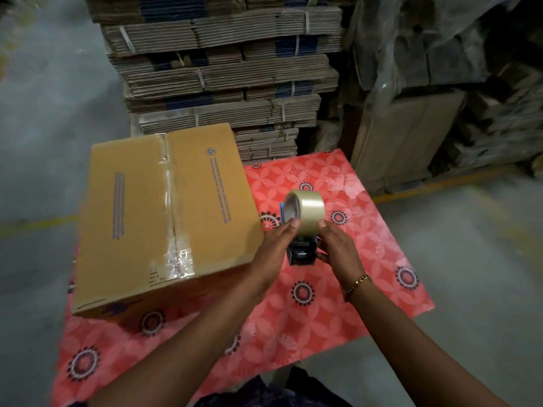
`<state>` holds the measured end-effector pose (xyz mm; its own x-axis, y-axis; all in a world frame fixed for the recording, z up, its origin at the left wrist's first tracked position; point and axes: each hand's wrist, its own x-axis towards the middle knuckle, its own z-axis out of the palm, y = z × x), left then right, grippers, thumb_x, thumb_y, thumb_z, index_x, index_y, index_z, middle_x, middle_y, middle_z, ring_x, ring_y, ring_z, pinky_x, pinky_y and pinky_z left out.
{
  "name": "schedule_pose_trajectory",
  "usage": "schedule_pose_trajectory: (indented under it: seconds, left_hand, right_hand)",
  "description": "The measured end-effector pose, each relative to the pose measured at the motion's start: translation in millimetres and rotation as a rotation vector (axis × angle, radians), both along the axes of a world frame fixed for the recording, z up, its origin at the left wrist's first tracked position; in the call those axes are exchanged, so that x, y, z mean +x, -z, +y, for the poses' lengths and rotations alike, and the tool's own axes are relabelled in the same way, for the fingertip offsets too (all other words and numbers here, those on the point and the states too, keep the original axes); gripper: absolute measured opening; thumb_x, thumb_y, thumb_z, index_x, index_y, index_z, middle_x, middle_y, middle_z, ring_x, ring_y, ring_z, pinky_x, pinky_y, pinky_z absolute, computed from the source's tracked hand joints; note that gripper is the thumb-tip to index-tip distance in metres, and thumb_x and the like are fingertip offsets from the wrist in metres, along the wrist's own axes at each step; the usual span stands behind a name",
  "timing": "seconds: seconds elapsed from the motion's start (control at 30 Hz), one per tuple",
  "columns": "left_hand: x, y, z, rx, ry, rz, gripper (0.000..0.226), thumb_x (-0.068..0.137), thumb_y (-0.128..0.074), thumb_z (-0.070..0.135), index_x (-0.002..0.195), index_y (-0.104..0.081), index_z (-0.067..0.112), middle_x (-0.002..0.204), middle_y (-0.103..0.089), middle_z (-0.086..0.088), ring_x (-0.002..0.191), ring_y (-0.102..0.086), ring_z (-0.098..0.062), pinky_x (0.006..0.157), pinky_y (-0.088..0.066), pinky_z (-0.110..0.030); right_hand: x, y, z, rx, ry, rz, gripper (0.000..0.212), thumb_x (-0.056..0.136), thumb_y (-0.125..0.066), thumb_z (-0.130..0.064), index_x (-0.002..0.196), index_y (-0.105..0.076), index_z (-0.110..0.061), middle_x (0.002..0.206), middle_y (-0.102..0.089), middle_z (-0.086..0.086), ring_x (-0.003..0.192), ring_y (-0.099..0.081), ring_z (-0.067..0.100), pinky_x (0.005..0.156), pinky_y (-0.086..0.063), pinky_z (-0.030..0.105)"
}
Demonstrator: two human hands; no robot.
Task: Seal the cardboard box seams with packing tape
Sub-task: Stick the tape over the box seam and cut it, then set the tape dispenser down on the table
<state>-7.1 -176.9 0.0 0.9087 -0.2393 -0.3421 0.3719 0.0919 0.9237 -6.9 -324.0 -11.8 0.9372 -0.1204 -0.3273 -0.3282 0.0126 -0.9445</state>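
Box (164,218) sits closed on the counter's (367,259) left, its centre seam already under clear tape, while both hands (276,245) (338,245) grip the dispenser (302,230) beside it, so any edge seams look untaped.

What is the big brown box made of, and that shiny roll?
The box looks like matte brown cardboard, with folded flaps and printed ink. The roll seems to be clear glossy plastic tape: it is see-through and catches the light.
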Motion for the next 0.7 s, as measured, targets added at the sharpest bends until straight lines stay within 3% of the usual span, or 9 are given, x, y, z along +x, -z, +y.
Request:
schedule_pose_trajectory:
  seconds: [0.07,0.13,0.23,0.3,0.37,0.43,0.5,0.57,0.7]
  left_hand:
    - [9,0,-26,0.016,0.009,0.070,0.023,0.105,-0.043,0.039,0.102,-0.065,0.037,0.100,-0.067,0.023,0.094,-0.064,0.012,0.084,-0.047,-0.013]
    - [21,7,-52,0.010,-0.030,0.158,0.025,0.100,-0.047,0.052,0.101,-0.065,0.035,0.108,-0.068,0.017,0.107,-0.063,-0.005,0.095,-0.045,-0.030]
    - [44,25,-91,-0.037,-0.172,0.290,0.060,0.072,-0.069,0.073,0.107,-0.069,0.025,0.114,-0.076,-0.002,0.106,-0.071,-0.020,0.097,-0.052,-0.044]
    - [53,38,-114,-0.026,-0.245,0.346,0.073,0.057,-0.083,0.068,0.106,-0.071,0.016,0.108,-0.078,-0.013,0.096,-0.076,-0.026,0.087,-0.061,-0.043]
    - [59,58,-131,0.003,-0.306,0.380,0.049,0.070,-0.086,0.046,0.103,-0.071,0.013,0.101,-0.078,-0.012,0.082,-0.076,-0.023,0.072,-0.062,-0.034]
    - [63,71,-142,0.013,-0.355,0.426,0.022,0.082,-0.077,0.025,0.100,-0.072,0.014,0.093,-0.075,-0.012,0.074,-0.072,-0.021,0.064,-0.058,-0.028]
    - [68,82,-149,-0.012,-0.367,0.479,0.024,0.085,-0.070,0.023,0.106,-0.073,0.013,0.088,-0.074,-0.010,0.074,-0.071,-0.022,0.057,-0.056,-0.026]
    - [75,88,-156,-0.040,-0.334,0.541,0.022,0.086,-0.066,0.027,0.103,-0.073,0.015,0.082,-0.072,-0.006,0.069,-0.068,-0.020,0.052,-0.053,-0.022]
    - [89,101,-169,-0.023,-0.194,0.548,0.021,0.083,-0.063,0.030,0.095,-0.073,0.016,0.076,-0.071,-0.001,0.069,-0.068,-0.018,0.061,-0.051,-0.025]
  right_hand:
    - [6,5,-28,-0.045,0.005,-0.020,0.019,0.102,-0.051,-0.027,0.106,-0.069,-0.029,0.105,-0.071,-0.004,0.099,-0.067,0.012,0.078,-0.056,0.029]
    - [13,15,-59,-0.164,-0.030,-0.047,0.020,0.099,-0.055,-0.030,0.113,-0.069,-0.032,0.113,-0.071,-0.006,0.105,-0.066,0.009,0.092,-0.054,0.037]
    - [22,28,-92,-0.373,-0.131,-0.059,0.029,0.097,-0.059,-0.031,0.124,-0.067,-0.027,0.119,-0.070,-0.007,0.107,-0.065,0.003,0.099,-0.051,0.032]
    - [28,33,-106,-0.506,-0.211,-0.070,0.034,0.097,-0.060,-0.030,0.128,-0.066,-0.021,0.124,-0.070,0.000,0.114,-0.064,0.010,0.101,-0.049,0.033]
    - [34,41,-119,-0.562,-0.311,-0.095,0.034,0.097,-0.059,-0.029,0.129,-0.067,-0.018,0.127,-0.068,0.001,0.116,-0.062,0.013,0.099,-0.048,0.030]
    - [41,50,-133,-0.473,-0.310,-0.055,0.031,0.097,-0.060,-0.027,0.125,-0.067,-0.018,0.124,-0.067,0.000,0.110,-0.063,0.009,0.093,-0.049,0.025]
    - [52,65,-146,-0.354,-0.180,0.035,0.030,0.095,-0.062,-0.024,0.125,-0.062,-0.018,0.122,-0.063,-0.002,0.104,-0.061,0.008,0.084,-0.048,0.019]
    - [68,82,-157,-0.232,-0.071,0.263,0.042,0.091,-0.064,-0.034,0.128,-0.058,-0.014,0.119,-0.061,0.002,0.099,-0.060,0.016,0.080,-0.046,0.027]
    - [87,102,-167,0.076,-0.079,0.584,0.033,0.097,-0.054,-0.038,0.108,-0.069,-0.012,0.094,-0.070,0.010,0.079,-0.064,0.024,0.071,-0.049,0.033]
